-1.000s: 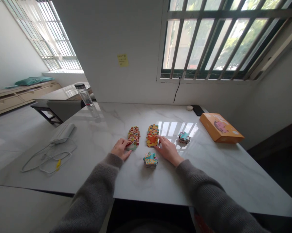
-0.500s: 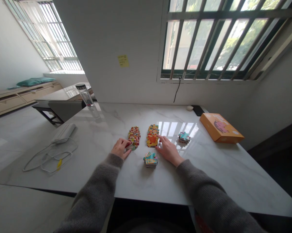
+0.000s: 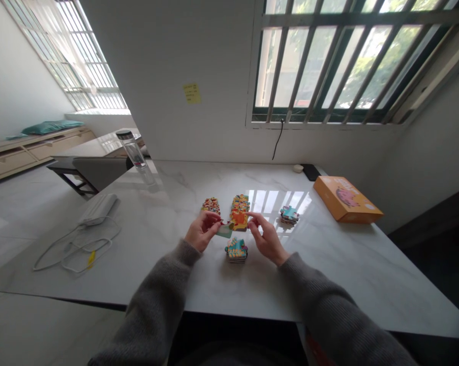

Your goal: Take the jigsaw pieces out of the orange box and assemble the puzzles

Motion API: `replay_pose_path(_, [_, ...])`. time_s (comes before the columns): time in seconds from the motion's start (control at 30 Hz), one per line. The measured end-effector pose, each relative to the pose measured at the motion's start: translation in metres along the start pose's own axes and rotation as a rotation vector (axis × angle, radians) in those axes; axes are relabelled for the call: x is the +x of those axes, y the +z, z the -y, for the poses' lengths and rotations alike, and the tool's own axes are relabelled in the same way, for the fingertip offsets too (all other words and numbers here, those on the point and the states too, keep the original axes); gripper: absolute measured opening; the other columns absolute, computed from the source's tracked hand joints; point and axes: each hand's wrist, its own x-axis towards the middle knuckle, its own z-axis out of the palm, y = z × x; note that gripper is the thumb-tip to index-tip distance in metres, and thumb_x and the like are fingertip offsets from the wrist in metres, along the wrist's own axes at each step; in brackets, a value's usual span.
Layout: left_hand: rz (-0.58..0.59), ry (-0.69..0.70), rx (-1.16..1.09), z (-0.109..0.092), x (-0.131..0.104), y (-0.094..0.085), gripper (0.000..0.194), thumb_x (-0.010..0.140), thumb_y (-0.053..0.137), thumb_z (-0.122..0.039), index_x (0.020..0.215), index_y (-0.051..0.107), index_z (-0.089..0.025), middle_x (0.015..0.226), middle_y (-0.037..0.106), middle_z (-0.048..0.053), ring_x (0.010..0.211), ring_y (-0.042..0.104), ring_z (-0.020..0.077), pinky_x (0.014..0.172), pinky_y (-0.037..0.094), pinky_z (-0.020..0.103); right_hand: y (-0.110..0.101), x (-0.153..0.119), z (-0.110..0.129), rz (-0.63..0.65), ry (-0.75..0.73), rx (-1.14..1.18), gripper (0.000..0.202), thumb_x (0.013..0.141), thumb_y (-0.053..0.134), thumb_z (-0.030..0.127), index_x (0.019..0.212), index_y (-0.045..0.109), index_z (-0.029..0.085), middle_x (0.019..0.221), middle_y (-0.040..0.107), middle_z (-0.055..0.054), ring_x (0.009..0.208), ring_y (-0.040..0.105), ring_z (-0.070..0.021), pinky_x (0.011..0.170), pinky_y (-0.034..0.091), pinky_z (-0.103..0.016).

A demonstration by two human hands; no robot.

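Observation:
Between the thumb and fingers of my left hand [image 3: 203,231] is a green puzzle piece [image 3: 225,230], held just left of the orange puzzle pieces [image 3: 239,218]. My right hand [image 3: 266,238] has its index finger stretched to the right edge of the orange pieces, with the thumb apart and nothing held. Behind my left hand lies a row of red puzzle pieces [image 3: 211,204], its near end hidden. A stack of teal puzzle pieces [image 3: 236,250] sits between my hands, nearer to me. Another teal stack [image 3: 289,214] stands to the right.
An orange box [image 3: 346,200] lies at the right on the white table [image 3: 156,274], near a black phone [image 3: 311,173] and a small white object [image 3: 298,169]. At the left are a white device with a cable [image 3: 98,209] and a glass bottle [image 3: 132,149].
My left hand has moved right with the green piece, from the near end of the red row to beside the orange pieces. My right hand has shifted only slightly.

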Motion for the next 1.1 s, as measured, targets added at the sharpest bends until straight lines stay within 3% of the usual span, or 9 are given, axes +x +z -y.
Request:
replay_pose_path(0.1, [0.044,0.004,-0.025,-0.006,0.001,0.026,0.026,0.084,0.069,-0.036,0.096,0.059,-0.016,0.085,0.068,0.004,0.076,0.067,0.0147,0.071,0.057,0.027,0.002,-0.003,0.013,0.022,0.040,0.176,0.032,0.099,0.048,0.033,0.128,0.053,0.021,0.081,0.061,-0.001,0.075,0.057,-0.0165,0.076,0.049,-0.033])
replay_pose_path(0.2, [0.055,0.123,0.099,-0.006,-0.003,0.038,0.019,0.088,0.063,-0.034,0.095,0.059,-0.017,0.086,0.066,0.004,0.076,0.065,0.0146,0.070,0.056,0.028,0.003,-0.004,0.016,0.004,0.097,0.276,0.027,0.095,0.057,0.037,0.117,0.059,0.021,0.081,0.061,-0.001,0.074,0.057,-0.0163,0.073,0.050,-0.032])
replay_pose_path(0.3, [0.090,0.357,0.376,-0.008,-0.009,0.033,0.022,0.087,0.065,-0.032,0.103,0.062,-0.018,0.102,0.063,0.009,0.092,0.063,0.0198,0.081,0.056,0.035,0.004,-0.004,0.014,-0.011,0.162,0.298,0.022,0.092,0.061,0.041,0.099,0.064,0.020,0.086,0.065,-0.004,0.077,0.059,-0.0170,0.073,0.051,-0.032])
replay_pose_path(0.37, [0.143,0.475,0.514,-0.009,-0.014,0.026,0.036,0.083,0.070,-0.032,0.115,0.061,-0.019,0.113,0.061,0.011,0.105,0.059,0.0246,0.092,0.052,0.041,0.005,-0.004,0.012,-0.005,0.195,0.300,0.024,0.090,0.064,0.043,0.092,0.064,0.020,0.085,0.066,-0.004,0.076,0.059,-0.0170,0.071,0.050,-0.031])
replay_pose_path(0.43, [0.180,0.534,0.595,-0.009,-0.018,0.021,0.045,0.080,0.072,-0.031,0.122,0.058,-0.020,0.116,0.061,0.011,0.108,0.057,0.0266,0.097,0.049,0.044,0.006,-0.005,0.011,0.008,0.223,0.320,0.025,0.087,0.066,0.044,0.087,0.064,0.019,0.079,0.065,-0.003,0.071,0.058,-0.0161,0.066,0.049,-0.030])
replay_pose_path(0.53, [0.195,0.587,0.657,-0.008,-0.024,0.017,0.043,0.079,0.070,-0.025,0.120,0.059,-0.021,0.112,0.064,0.009,0.102,0.058,0.0253,0.093,0.049,0.042,0.009,-0.006,0.011,0.026,0.241,0.333,0.026,0.086,0.068,0.044,0.083,0.063,0.019,0.074,0.063,-0.001,0.067,0.056,-0.0146,0.062,0.047,-0.028])
replay_pose_path(0.63, [0.185,0.580,0.635,-0.006,-0.030,0.017,0.035,0.079,0.069,-0.024,0.112,0.060,-0.021,0.110,0.066,0.009,0.101,0.059,0.0250,0.092,0.049,0.042,0.009,-0.007,0.011,0.039,0.232,0.317,0.025,0.087,0.067,0.044,0.084,0.063,0.019,0.074,0.062,-0.001,0.067,0.055,-0.0144,0.063,0.047,-0.028])
replay_pose_path(0.8, [0.191,0.452,0.604,-0.004,-0.040,0.016,0.017,0.080,0.066,-0.026,0.095,0.061,-0.022,0.110,0.065,0.009,0.104,0.058,0.0264,0.093,0.048,0.043,0.006,-0.006,0.012,0.021,0.212,0.309,0.024,0.091,0.060,0.042,0.099,0.062,0.020,0.087,0.064,-0.003,0.077,0.059,-0.0163,0.071,0.050,-0.031])
replay_pose_path(1.1, [0.285,0.378,0.633,0.005,-0.043,0.018,0.017,0.081,0.063,-0.029,0.096,0.059,-0.021,0.109,0.063,0.010,0.103,0.057,0.0267,0.094,0.046,0.043,0.001,-0.005,0.008,0.026,0.204,0.298,0.022,0.094,0.055,0.038,0.106,0.060,0.021,0.086,0.063,-0.003,0.082,0.061,-0.0178,0.078,0.051,-0.033])
